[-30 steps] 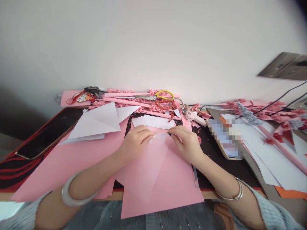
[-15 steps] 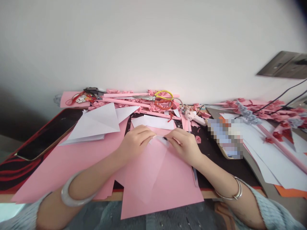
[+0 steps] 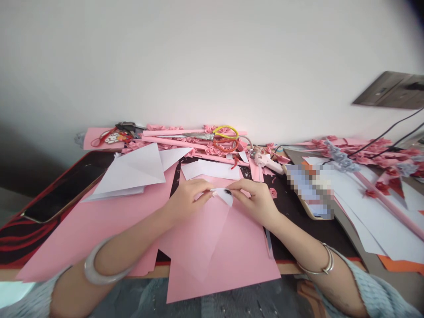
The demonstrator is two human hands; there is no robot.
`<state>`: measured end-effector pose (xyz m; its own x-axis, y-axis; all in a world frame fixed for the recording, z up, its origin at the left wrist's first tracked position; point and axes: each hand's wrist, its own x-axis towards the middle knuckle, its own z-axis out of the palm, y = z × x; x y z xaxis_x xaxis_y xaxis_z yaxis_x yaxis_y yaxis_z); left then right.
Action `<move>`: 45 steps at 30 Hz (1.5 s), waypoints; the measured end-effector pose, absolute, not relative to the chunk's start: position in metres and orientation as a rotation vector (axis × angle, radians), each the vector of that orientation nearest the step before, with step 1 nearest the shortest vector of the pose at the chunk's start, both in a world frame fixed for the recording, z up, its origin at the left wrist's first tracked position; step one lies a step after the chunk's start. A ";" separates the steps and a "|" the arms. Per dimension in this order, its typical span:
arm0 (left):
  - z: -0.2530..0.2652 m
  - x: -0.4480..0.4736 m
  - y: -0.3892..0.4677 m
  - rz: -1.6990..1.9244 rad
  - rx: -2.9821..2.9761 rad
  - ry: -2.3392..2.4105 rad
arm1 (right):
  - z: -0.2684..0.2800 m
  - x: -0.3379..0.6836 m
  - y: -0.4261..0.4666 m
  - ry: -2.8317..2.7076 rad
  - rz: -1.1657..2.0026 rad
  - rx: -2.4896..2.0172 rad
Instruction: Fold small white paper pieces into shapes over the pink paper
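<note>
Between my hands is a small piece of white paper (image 3: 226,198), pinched at its top edge from both sides. My left hand (image 3: 188,199) has thumb and fingertips closed on its left end. On the other end, the fingertips of my right hand (image 3: 257,198) are pressed together around the paper. Just beneath lies a large pink sheet (image 3: 241,258), its near corner hanging past the table edge. Behind my hands a white paper strip (image 3: 217,169) lies flat on the pink paper.
Folded white sheets (image 3: 132,170) lie at left beside a dark phone (image 3: 66,192). Scissors (image 3: 225,132) rest on pink rolls and paper flowers at the wall. A pink glue gun (image 3: 265,161) and second phone (image 3: 309,192) sit at right, near more white paper (image 3: 374,212).
The white paper piece has been lifted and turned slightly, so more of its face shows between my fingertips. My hands have stayed in almost the same place.
</note>
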<state>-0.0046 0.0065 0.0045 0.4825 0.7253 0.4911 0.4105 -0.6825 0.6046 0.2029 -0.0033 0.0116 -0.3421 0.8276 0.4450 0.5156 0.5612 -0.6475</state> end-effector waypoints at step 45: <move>-0.005 -0.010 0.007 1.281 2.607 0.995 | 0.010 0.210 -0.002 -2.005 0.083 -1.154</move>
